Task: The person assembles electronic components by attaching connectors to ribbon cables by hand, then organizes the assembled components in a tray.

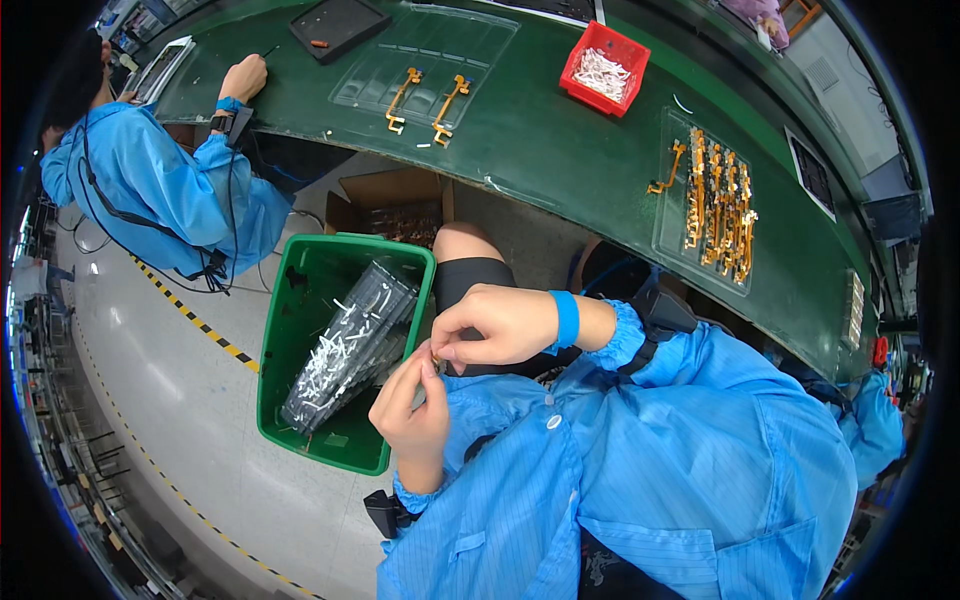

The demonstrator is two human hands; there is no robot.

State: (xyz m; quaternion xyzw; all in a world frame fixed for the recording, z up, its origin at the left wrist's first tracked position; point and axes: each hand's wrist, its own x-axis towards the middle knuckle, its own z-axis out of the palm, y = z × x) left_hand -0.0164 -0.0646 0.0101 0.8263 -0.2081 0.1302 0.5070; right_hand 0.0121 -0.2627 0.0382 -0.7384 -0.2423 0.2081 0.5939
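Observation:
Over my lap, beside the green bin, my left hand (410, 405) and my right hand (505, 325) meet at the fingertips. Both are closed in a pinch on a small gold-brown piece (436, 362), mostly hidden by the fingers. Its kind cannot be made out. A blue band (566, 319) circles my right wrist. Orange flex cables with small connectors lie on the bench: a dense group (720, 205) in a clear tray (672, 235) at the right, and two more, one of them a cable (455, 108), on another clear tray (490, 40) farther left.
The green bin (268, 375) at my left holds black trays (345, 350) strewn with white strips. On the green bench (560, 170) stands a red box (625, 90) of white pieces, with a black tray (338, 28) at the back. A co-worker in blue (170, 190) sits at the left. A cardboard box (390, 190) is under the bench.

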